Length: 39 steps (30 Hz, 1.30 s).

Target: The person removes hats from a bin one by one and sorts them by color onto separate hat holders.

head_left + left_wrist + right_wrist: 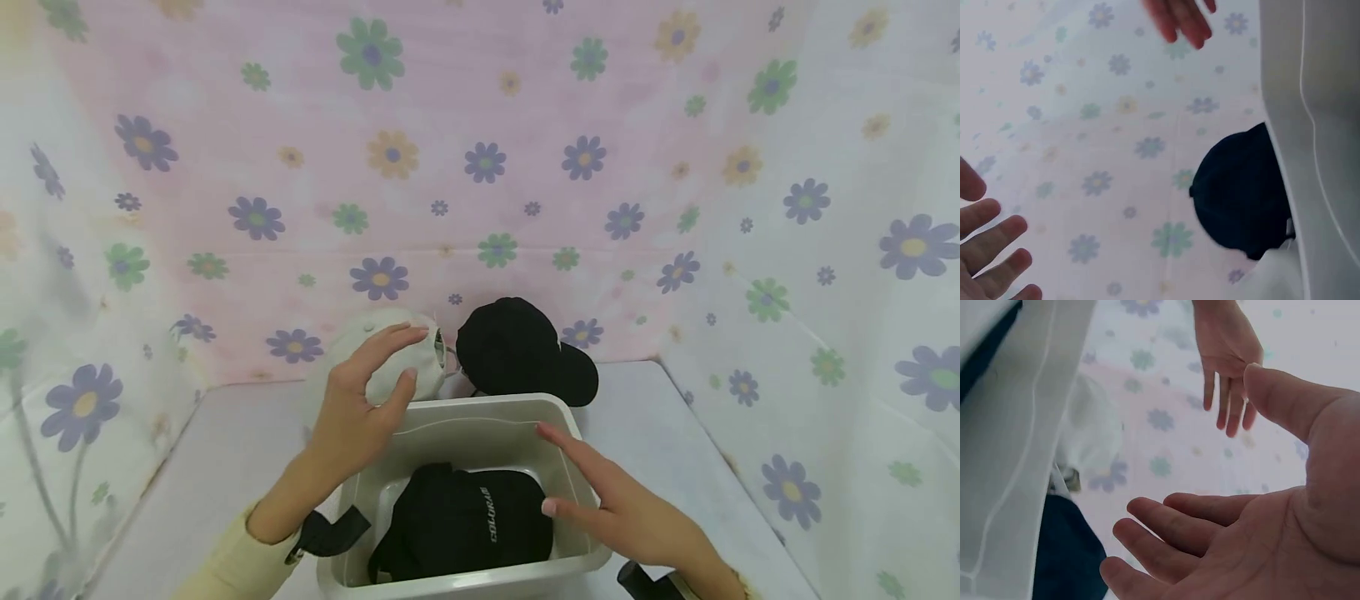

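Note:
My left hand [363,400] hovers over the left rim of a light grey plastic bin [480,408], its fingers parted from the thumb and nothing between them. Over the right side of the bin is my right hand [630,504], with palm turned inward and fingers extended, also holding nothing. A black cap [457,521] with white lettering lies inside the bin. Behind the bin are a white cap [345,333], partly covered by the left hand, and a second black cap [510,346] with its brim pointing right. The right wrist view shows the right hand's spread fingers [1172,528].
The bin stands on a white tabletop [247,433]. A flower-printed cloth [450,108] rises behind the table and along both sides. Both rear caps sit close to the back cloth. Black straps [330,533] are on the wrists.

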### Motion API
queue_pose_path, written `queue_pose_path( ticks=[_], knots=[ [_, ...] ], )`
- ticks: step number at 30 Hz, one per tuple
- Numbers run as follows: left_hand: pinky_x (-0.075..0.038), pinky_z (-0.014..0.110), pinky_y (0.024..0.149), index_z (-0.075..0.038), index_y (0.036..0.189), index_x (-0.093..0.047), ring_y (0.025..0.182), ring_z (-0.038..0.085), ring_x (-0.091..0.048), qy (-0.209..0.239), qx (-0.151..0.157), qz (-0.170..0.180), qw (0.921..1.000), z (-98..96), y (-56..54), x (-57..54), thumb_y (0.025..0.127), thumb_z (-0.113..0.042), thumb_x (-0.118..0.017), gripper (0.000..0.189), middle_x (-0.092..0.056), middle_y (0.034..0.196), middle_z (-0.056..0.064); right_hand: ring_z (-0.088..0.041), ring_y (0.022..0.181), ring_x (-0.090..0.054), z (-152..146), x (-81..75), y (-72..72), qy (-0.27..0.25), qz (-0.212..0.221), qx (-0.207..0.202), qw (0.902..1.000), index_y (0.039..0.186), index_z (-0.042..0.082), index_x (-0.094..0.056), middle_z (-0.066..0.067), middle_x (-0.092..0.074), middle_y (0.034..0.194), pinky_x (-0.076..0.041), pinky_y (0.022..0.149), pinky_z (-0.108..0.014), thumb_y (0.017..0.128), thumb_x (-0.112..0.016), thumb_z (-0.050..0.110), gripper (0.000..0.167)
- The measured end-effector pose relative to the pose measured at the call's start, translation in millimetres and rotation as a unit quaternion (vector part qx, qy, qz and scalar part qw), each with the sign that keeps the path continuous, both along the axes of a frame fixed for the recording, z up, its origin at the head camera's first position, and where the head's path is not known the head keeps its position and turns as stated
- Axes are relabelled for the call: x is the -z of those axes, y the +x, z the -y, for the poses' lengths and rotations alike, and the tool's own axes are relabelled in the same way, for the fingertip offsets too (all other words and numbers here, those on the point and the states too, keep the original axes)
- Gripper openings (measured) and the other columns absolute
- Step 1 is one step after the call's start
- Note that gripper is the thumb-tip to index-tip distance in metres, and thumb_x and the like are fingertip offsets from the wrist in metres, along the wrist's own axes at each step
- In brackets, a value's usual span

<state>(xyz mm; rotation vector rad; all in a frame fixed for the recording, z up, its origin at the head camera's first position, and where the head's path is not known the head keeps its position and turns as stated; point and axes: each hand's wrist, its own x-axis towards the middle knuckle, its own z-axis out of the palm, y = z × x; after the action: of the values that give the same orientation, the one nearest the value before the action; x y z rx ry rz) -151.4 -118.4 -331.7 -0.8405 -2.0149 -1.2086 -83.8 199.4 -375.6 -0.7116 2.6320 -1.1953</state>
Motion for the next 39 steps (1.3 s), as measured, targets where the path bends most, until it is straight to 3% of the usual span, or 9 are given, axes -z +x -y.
queue_pose_path(
  ticks=[5, 10, 14, 17, 19, 26, 29, 31, 39],
  knots=[
    [-0.034, 0.015, 0.113, -0.01, 0.135, -0.066, 0.135, 0.029, -0.054, -0.024, -0.021, 0.005, 0.9995, 22.4, 17.8, 1.8, 0.09, 0.007, -0.065, 0.047, -0.066, 0.137, 0.006, -0.023, 0.153, -0.026, 13, 11.5, 14.6, 0.017, 0.061, 0.001, 0.998, 0.16, 0.048, -0.015, 0.014, -0.02, 0.167, -0.032, 0.114, -0.065, 0.096, -0.061, 0.059, 0.08],
    [-0.034, 0.014, 0.111, -0.018, 0.139, -0.063, 0.135, 0.027, -0.054, -0.065, -0.04, 0.042, 0.9962, 36.3, 31.0, 23.1, 0.091, 0.003, -0.068, 0.052, -0.064, 0.138, 0.004, -0.033, 0.153, -0.022, 23, 31.8, 21.6, 0.022, 0.095, -0.017, 0.9951, 0.161, 0.046, -0.011, 0.005, -0.016, 0.169, -0.031, 0.112, -0.07, 0.097, -0.061, 0.056, 0.082],
    [-0.045, 0.044, 0.111, -0.023, 0.143, -0.059, 0.14, 0.031, -0.049, -0.109, -0.043, 0.095, 0.9885, 46.4, 42.4, 44.2, 0.095, -0.005, -0.07, 0.053, -0.062, 0.142, 0.0, -0.035, 0.153, -0.022, 29, 44.0, 20.5, 0.033, 0.082, -0.031, 0.9956, 0.163, 0.038, -0.012, 0.001, -0.016, 0.17, -0.031, 0.111, -0.071, 0.097, -0.062, 0.055, 0.084],
    [-0.042, 0.069, 0.102, -0.027, 0.151, -0.05, 0.145, 0.035, -0.04, -0.153, -0.04, 0.15, 0.9759, 55.2, 54.0, 57.8, 0.099, -0.018, -0.068, 0.055, -0.053, 0.151, 0.0, -0.035, 0.153, -0.022, 32, 46.9, 19.6, 0.043, 0.077, -0.033, 0.9956, 0.163, 0.037, -0.013, 0.001, -0.017, 0.17, -0.032, 0.111, -0.071, 0.097, -0.062, 0.056, 0.084],
    [-0.041, 0.072, 0.1, -0.028, 0.154, -0.045, 0.147, 0.039, -0.035, -0.185, -0.041, 0.162, 0.9684, 60.5, 61.6, 68.4, 0.101, -0.024, -0.066, 0.058, -0.049, 0.155, 0.0, -0.035, 0.153, -0.022, 33, 46.8, 19.0, 0.048, 0.076, -0.037, 0.9953, 0.163, 0.036, -0.014, 0.001, -0.017, 0.17, -0.032, 0.111, -0.071, 0.097, -0.061, 0.057, 0.084],
    [-0.02, 0.035, 0.123, -0.018, 0.158, -0.04, 0.152, 0.029, -0.03, -0.247, -0.076, 0.11, 0.9597, 67.1, 76.4, 114.3, 0.096, -0.025, -0.07, 0.069, -0.044, 0.159, 0.003, -0.028, 0.156, -0.018, 33, 36.1, 14.6, 0.078, 0.094, -0.085, 0.9889, 0.163, 0.04, -0.011, 0.009, -0.012, 0.171, -0.041, 0.113, -0.056, 0.098, -0.054, 0.063, 0.081],
    [-0.022, 0.053, 0.123, -0.015, 0.157, -0.04, 0.151, 0.034, -0.03, -0.238, -0.079, 0.151, 0.9561, 62.7, 79.2, 126.8, 0.098, -0.029, -0.067, 0.066, -0.039, 0.161, 0.006, -0.024, 0.156, -0.017, 35, 24.5, 12.7, 0.103, 0.097, -0.088, 0.986, 0.16, 0.047, -0.009, 0.016, -0.01, 0.17, -0.044, 0.11, -0.054, 0.097, -0.053, 0.066, 0.08],
    [-0.032, 0.069, 0.11, -0.012, 0.156, -0.041, 0.149, 0.039, -0.031, -0.234, -0.087, 0.177, 0.9518, 58.5, 81.1, 130.9, 0.1, -0.033, -0.064, 0.065, -0.037, 0.162, 0.008, -0.022, 0.157, -0.017, 37, 16.4, 10.2, 0.119, 0.085, -0.099, 0.9843, 0.161, 0.047, -0.009, 0.017, -0.01, 0.17, -0.043, 0.111, -0.055, 0.096, -0.054, 0.066, 0.081],
    [-0.033, 0.073, 0.105, -0.004, 0.155, -0.042, 0.151, 0.038, -0.028, -0.237, -0.146, 0.198, 0.9399, 49.7, 82.3, 131.6, 0.099, -0.042, -0.063, 0.07, -0.037, 0.162, 0.015, -0.019, 0.157, -0.015, 56, -8.1, -18.9, 0.167, -0.021, -0.208, 0.9635, 0.164, 0.021, -0.017, 0.006, -0.015, 0.17, -0.024, 0.124, -0.046, 0.101, -0.052, 0.058, 0.081]
  ],
)
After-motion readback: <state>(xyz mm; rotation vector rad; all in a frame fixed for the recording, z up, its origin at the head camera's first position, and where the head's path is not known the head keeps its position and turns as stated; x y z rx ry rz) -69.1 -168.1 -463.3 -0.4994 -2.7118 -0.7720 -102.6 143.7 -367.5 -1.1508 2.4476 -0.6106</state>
